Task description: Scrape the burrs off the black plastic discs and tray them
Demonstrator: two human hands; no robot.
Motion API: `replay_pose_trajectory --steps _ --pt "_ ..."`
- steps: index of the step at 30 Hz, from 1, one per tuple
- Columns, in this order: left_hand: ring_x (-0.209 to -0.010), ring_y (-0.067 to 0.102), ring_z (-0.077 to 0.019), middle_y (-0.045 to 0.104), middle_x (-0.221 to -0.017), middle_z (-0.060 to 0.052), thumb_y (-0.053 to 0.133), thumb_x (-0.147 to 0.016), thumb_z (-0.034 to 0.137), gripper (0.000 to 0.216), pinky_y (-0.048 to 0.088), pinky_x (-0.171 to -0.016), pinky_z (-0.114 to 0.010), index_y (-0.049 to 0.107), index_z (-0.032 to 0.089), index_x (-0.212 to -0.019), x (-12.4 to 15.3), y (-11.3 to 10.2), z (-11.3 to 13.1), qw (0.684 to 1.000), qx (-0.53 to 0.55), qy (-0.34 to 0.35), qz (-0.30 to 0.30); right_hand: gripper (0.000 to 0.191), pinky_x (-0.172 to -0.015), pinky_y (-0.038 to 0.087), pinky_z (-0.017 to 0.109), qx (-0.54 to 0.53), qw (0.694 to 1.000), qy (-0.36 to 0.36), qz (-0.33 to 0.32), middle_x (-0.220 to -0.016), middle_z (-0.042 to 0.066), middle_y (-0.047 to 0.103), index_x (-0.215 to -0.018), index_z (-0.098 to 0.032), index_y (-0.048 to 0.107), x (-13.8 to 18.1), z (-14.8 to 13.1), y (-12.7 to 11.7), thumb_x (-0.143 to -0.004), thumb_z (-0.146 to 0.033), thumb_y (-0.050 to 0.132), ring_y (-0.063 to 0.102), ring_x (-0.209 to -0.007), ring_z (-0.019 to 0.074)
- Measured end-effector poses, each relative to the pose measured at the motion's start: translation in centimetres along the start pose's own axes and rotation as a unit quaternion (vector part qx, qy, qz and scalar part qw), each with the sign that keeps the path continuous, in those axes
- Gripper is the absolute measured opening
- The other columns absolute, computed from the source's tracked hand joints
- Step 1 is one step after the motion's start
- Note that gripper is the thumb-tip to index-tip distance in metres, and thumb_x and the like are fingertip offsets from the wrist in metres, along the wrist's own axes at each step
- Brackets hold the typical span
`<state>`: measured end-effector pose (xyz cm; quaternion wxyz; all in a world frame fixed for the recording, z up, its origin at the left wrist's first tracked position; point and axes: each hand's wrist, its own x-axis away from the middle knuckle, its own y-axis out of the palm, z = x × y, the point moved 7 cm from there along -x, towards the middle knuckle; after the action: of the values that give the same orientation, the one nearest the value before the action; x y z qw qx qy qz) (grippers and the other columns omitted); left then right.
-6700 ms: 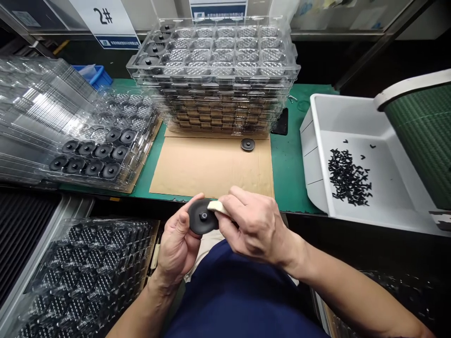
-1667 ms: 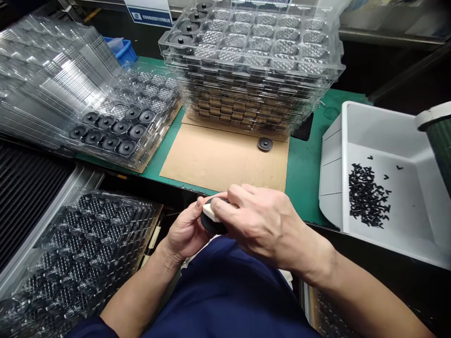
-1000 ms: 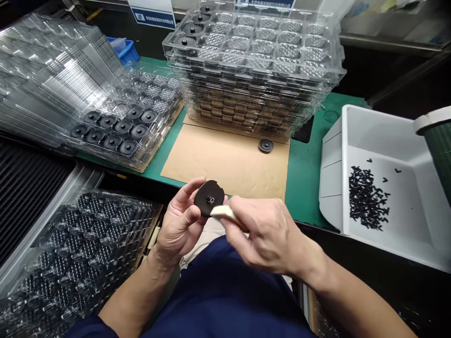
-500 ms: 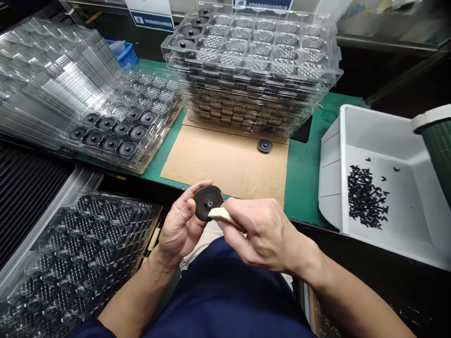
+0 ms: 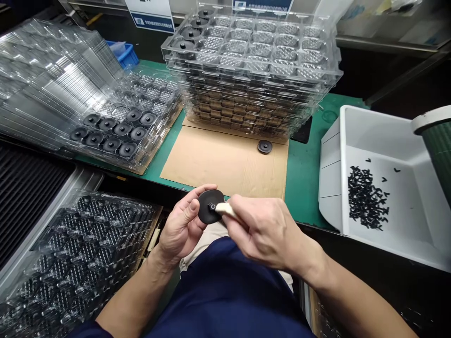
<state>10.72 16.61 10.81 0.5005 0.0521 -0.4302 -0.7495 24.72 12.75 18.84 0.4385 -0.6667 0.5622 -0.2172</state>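
A round black plastic disc (image 5: 207,213) with a small raised stub at its centre is gripped along its left edge by my left hand (image 5: 183,224), thumb on the near face and fingers behind. My right hand (image 5: 260,230) is closed on a folded cream-white cloth (image 5: 225,207), whose tip lies at the disc's stub. Part of the disc's right side is hidden by the cloth and fingers. Past both hands, another black disc (image 5: 265,147) rests on the brown cardboard sheet (image 5: 218,162).
Behind the cardboard rises a stack of clear trays (image 5: 253,94). To the left is a clear tray (image 5: 141,159) partly filled with black discs. A white bin (image 5: 394,136) at right holds many small black pieces. More filled trays (image 5: 81,253) sit low at left.
The cloth tip has shifted right, from the disc's lower right to just beside the stub. The disc has moved slightly right and down, with my left hand still holding it.
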Motion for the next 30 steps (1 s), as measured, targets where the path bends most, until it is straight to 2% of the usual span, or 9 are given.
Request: replay_pose_trajectory --steps 6,9,13,16,21,23,26,28,30 --pt "-0.095 0.074 -0.0179 0.079 -0.111 -0.009 0.079 -0.089 0.036 0.038 0.060 -0.088 -0.023 0.077 0.016 -0.121 0.0 0.2 -0.3 0.999 -0.027 -0.020 -0.032 0.017 -0.059 0.025 0.030 0.023 1.000 0.003 0.008 -0.071 -0.004 0.057 -0.084 -0.021 0.050 -0.2 0.6 -0.2 -0.100 -0.026 0.050 0.044 -0.060 0.0121" --pt "-0.089 0.074 -0.0205 0.079 -0.107 -0.011 0.075 -0.092 0.042 0.039 0.062 -0.081 -0.027 0.079 0.015 -0.119 0.0 0.3 -1.1 0.996 -0.037 -0.054 -0.067 0.015 -0.063 0.028 0.031 0.044 0.997 -0.057 -0.012 -0.078 -0.001 0.059 -0.090 -0.020 0.055 -0.5 -0.4 -0.5 -0.103 -0.025 0.047 0.048 -0.065 0.0138" --pt "-0.077 0.074 -0.0222 0.080 -0.093 -0.013 0.068 -0.094 0.052 0.045 0.063 -0.069 -0.031 0.081 0.013 -0.111 0.4 0.3 -2.7 0.987 -0.019 -0.126 -0.096 0.014 -0.063 0.025 0.034 0.103 0.984 -0.140 -0.044 -0.080 0.001 0.056 -0.097 -0.020 0.059 -0.6 -2.2 -0.7 -0.102 -0.020 0.046 0.041 -0.065 0.0173" --pt "-0.073 0.073 -0.0227 0.079 -0.092 -0.014 0.067 -0.094 0.055 0.049 0.063 -0.066 -0.033 0.080 0.012 -0.113 0.7 0.6 -3.2 0.981 -0.003 -0.156 -0.117 0.012 -0.063 0.023 0.035 0.129 0.976 -0.165 -0.058 -0.083 0.002 0.054 -0.102 -0.022 0.059 -0.5 -2.9 -0.7 -0.100 -0.017 0.048 0.038 -0.068 0.0192" --pt "-0.073 0.073 -0.0205 0.079 -0.093 -0.014 0.069 -0.094 0.050 0.047 0.061 -0.071 -0.030 0.078 0.011 -0.117 0.9 0.9 -3.1 0.978 -0.003 -0.165 -0.127 0.015 -0.064 0.023 0.035 0.127 0.974 -0.177 -0.061 -0.085 0.002 0.055 -0.106 -0.022 0.059 -0.4 -3.3 -1.0 -0.101 -0.017 0.047 0.039 -0.067 0.0187" --pt "-0.076 0.073 -0.0207 0.079 -0.095 -0.013 0.072 -0.092 0.049 0.045 0.061 -0.074 -0.031 0.079 0.011 -0.116 0.7 0.9 -2.8 0.983 0.001 -0.149 -0.110 0.014 -0.064 0.024 0.035 0.123 0.978 -0.158 -0.051 -0.084 0.002 0.057 -0.107 -0.022 0.060 -0.4 -2.9 -1.2 -0.102 -0.019 0.047 0.042 -0.068 0.0180" --pt "-0.085 0.074 -0.0209 0.079 -0.102 -0.010 0.079 -0.087 0.045 0.041 0.061 -0.080 -0.030 0.079 0.015 -0.115 0.3 0.5 -1.5 0.996 0.013 -0.072 -0.051 0.013 -0.061 0.026 0.033 0.102 0.991 -0.083 -0.014 -0.078 0.000 0.058 -0.094 -0.020 0.058 -0.3 -1.5 -1.4 -0.102 -0.024 0.049 0.046 -0.065 0.0153" --pt "-0.092 0.074 -0.0206 0.079 -0.108 -0.009 0.084 -0.083 0.042 0.042 0.060 -0.086 -0.029 0.078 0.018 -0.117 0.1 0.2 -0.7 1.000 0.009 -0.021 -0.012 0.017 -0.058 0.025 0.032 0.076 0.997 -0.035 -0.001 -0.070 -0.002 0.056 -0.084 -0.020 0.053 0.0 -0.6 -1.0 -0.100 -0.025 0.050 0.045 -0.059 0.0132" --pt "-0.097 0.074 -0.0205 0.079 -0.111 -0.009 0.087 -0.080 0.040 0.045 0.060 -0.090 -0.028 0.077 0.018 -0.118 0.1 0.0 -0.2 1.000 0.000 0.002 0.007 0.019 -0.056 0.024 0.032 0.065 0.998 -0.007 -0.002 -0.065 -0.003 0.055 -0.081 -0.021 0.050 0.4 0.0 -0.3 -0.099 -0.026 0.050 0.043 -0.053 0.0123"
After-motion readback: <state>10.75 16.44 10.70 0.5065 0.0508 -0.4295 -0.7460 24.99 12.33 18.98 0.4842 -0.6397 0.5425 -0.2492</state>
